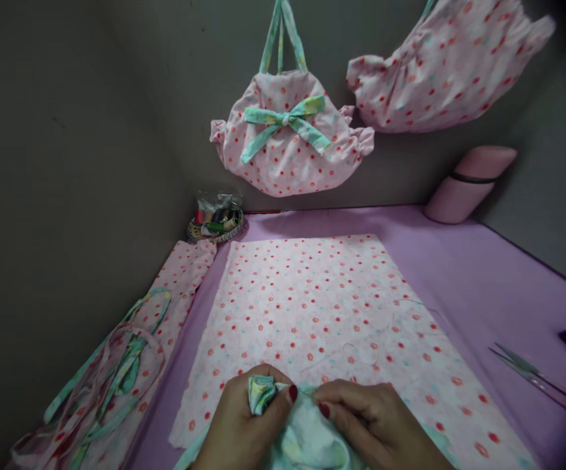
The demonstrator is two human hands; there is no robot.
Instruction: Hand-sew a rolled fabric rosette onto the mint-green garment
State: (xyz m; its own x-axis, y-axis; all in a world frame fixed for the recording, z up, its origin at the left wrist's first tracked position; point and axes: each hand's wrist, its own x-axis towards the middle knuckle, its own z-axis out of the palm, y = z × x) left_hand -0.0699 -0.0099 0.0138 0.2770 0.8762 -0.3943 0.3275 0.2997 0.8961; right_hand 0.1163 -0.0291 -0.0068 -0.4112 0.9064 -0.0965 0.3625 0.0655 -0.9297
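At the bottom edge, my left hand [243, 421] is closed around a bunched piece of green patterned fabric [263, 391], its thumb pressed on the fold. My right hand [375, 424] pinches the same green fabric from the right, fingers curled together. Both hands rest on the near edge of a flat pink cloth with red dots [322, 307], spread on a purple table [488, 281]. More pale green fabric [312, 440] lies under and between the hands. A thin thread trails over the cloth to the right of the hands.
Scissors [540, 382] lie at the right on the table. A pile of pink and green strips [126, 365] sits at the left. A basket of thread spools [217, 222] stands in the far corner. Two pink dotted bags [292, 130] [449, 65] hang on the wall; a pink case [469, 183] leans there.
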